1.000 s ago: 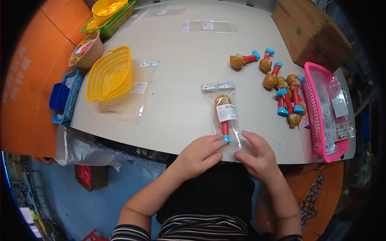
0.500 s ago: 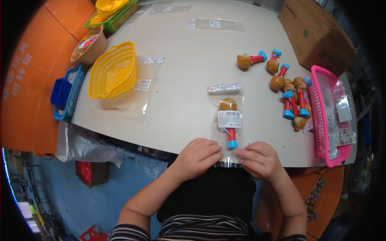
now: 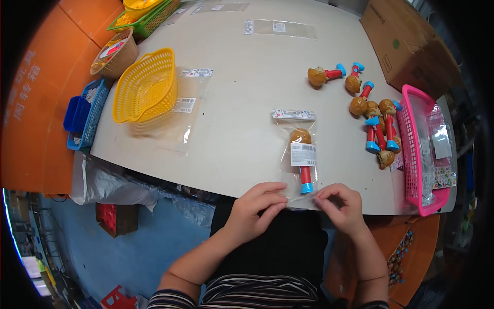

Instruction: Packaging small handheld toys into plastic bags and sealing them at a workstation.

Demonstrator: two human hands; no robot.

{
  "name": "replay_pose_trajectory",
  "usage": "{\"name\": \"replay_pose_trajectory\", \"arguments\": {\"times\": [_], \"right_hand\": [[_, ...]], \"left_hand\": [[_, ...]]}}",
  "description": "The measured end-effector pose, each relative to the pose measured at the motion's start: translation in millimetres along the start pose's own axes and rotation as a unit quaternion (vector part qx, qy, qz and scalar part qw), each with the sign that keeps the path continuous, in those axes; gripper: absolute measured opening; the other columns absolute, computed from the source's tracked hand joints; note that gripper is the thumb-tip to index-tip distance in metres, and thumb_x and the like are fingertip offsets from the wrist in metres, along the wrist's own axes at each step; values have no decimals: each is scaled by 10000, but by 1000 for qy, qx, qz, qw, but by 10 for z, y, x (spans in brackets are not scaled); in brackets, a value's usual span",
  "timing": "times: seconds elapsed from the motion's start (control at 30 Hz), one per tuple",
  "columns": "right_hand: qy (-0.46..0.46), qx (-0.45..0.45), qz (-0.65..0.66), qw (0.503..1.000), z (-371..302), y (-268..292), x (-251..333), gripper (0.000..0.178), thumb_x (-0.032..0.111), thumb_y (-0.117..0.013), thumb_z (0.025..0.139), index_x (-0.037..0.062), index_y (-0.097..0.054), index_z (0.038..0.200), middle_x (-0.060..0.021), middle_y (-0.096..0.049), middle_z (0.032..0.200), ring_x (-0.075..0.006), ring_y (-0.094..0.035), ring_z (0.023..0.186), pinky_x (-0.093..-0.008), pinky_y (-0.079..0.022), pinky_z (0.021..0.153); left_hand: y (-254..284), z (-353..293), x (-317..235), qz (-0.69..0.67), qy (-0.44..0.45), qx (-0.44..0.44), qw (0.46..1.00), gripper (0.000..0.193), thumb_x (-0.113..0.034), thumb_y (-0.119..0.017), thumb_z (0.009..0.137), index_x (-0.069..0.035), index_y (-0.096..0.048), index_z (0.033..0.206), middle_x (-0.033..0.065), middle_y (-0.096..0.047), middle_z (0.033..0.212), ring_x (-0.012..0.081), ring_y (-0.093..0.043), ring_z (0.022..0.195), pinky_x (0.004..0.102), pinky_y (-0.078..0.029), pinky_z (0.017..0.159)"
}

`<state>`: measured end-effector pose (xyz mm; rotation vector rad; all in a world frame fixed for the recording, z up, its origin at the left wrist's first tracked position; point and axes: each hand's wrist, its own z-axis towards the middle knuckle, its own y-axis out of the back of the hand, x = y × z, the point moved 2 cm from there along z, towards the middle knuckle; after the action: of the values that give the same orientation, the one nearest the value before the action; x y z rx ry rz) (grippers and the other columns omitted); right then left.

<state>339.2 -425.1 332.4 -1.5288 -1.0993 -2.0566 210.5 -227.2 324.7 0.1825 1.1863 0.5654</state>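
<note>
A clear plastic bag (image 3: 284,172) lies near the table's front edge, its printed header pointing away from me. Inside it is a toy figure with a round brown head (image 3: 300,136), a red body and a blue foot; the bag's white label covers its middle. My left hand (image 3: 257,208) holds the bag's lower left corner between thumb and fingers. At the lower right corner, my right hand (image 3: 343,206) pinches the film between thumb and index finger. Several loose toy figures (image 3: 379,126) of the same kind lie in a group to the right.
On the right stand a pink basket (image 3: 409,144) with clear bags and a cardboard box (image 3: 406,49). A yellow basket (image 3: 146,90) rests partly over flat bags at left. Blue (image 3: 95,118), tan (image 3: 121,56) and green (image 3: 149,26) baskets line the left edge. Another flat bag (image 3: 298,30) lies farther back.
The bag with its toy figure has shifted slightly right in view and turned a little. My left fingers have spread somewhat, while the right thumb and index finger pinch more distinctly.
</note>
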Motion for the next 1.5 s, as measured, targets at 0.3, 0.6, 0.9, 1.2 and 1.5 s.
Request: {"name": "replay_pose_trajectory", "arguments": {"times": [0.3,0.6,0.9,1.2,1.5], "right_hand": [[-244,-67,304,919,-52,-23,51,99,-46,-638,874,-8,-549,890,-123,-668,883,-162,-684,791,-242,-573,726],[-226,-72,353,905,-86,-23,13,241,-42,-650,863,-35,-547,1081,-118,-669,949,-170,-680,881,-282,-565,815],[-248,-45,266,930,-67,-4,13,169,56,-578,946,-32,-588,1090,-128,-678,958,-181,-690,861,-284,-583,772],[-366,-45,259,893,94,102,14,250,170,-552,988,-42,-584,1117,-137,-698,928,-189,-710,743,-241,-581,631],[-351,85,194,912,244,170,-2,228,175,-622,946,-35,-678,1017,-116,-719,826,-122,-668,587,-180,-465,461]], "left_hand": [[-96,-54,40,-392,250,-47,884,18,35,-644,888,39,-641,905,103,-482,1194,129,-594,973,257,-505,871],[-106,29,33,-434,323,-9,841,41,-5,-661,891,24,-644,913,137,-612,1146,109,-596,933,246,-485,865],[-103,79,36,-400,318,6,860,91,-29,-644,913,37,-639,976,149,-644,1137,152,-632,972,280,-503,897],[-52,127,85,-427,377,0,822,257,-218,-551,999,21,-614,1072,128,-678,1052,179,-680,910,264,-549,777],[-23,265,121,-322,386,45,863,262,-184,-545,999,37,-647,1097,122,-693,1011,182,-688,917,269,-560,790]]}}
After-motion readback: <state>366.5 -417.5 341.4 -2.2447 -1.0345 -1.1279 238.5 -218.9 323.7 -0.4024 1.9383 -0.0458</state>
